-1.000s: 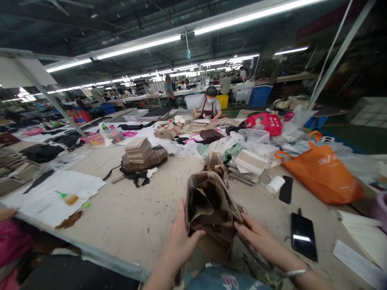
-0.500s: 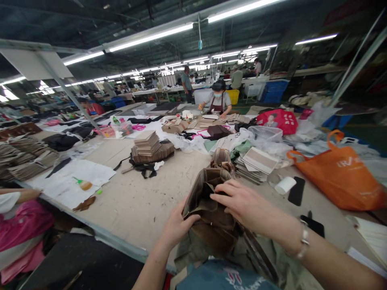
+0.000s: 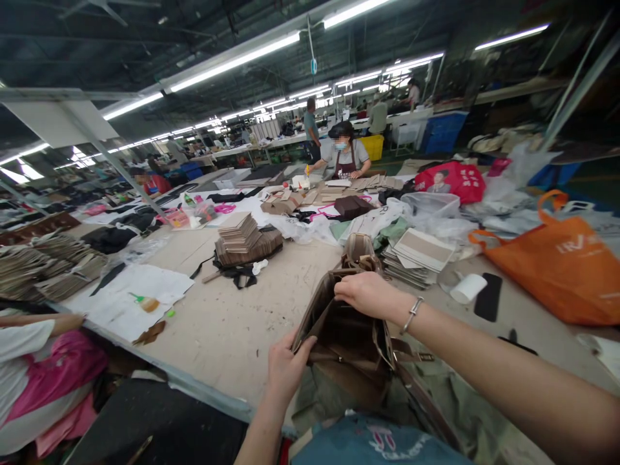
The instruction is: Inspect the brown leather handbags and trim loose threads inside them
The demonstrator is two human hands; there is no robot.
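Observation:
A brown handbag (image 3: 356, 368) stands with its mouth up at the table's near edge, its dark lining showing. My left hand (image 3: 288, 361) grips its left wall, thumb inside and fingers outside. At the far part of the opening, my right hand (image 3: 363, 294) has its fingers closed on the bag's rim or lining; which layer they pinch is hidden. A strap with a buckle (image 3: 426, 356) hangs along the bag's right side. Just beyond stands another brown bag piece (image 3: 358, 248), partly wrapped in clear plastic.
Stacked beige panels (image 3: 239, 232) lie mid-table, and more grey panels (image 3: 419, 255) sit to the right. An orange bag (image 3: 557, 271), a white roll (image 3: 468, 289) and a black phone (image 3: 488, 297) lie at right. A glue bottle (image 3: 145, 302) rests on white paper. A co-worker (image 3: 343, 155) sits across the table.
My right hand has moved from inside the bag's opening to its far rim, and its fingers have closed. The bag's mouth gapes wider. My left hand keeps its hold.

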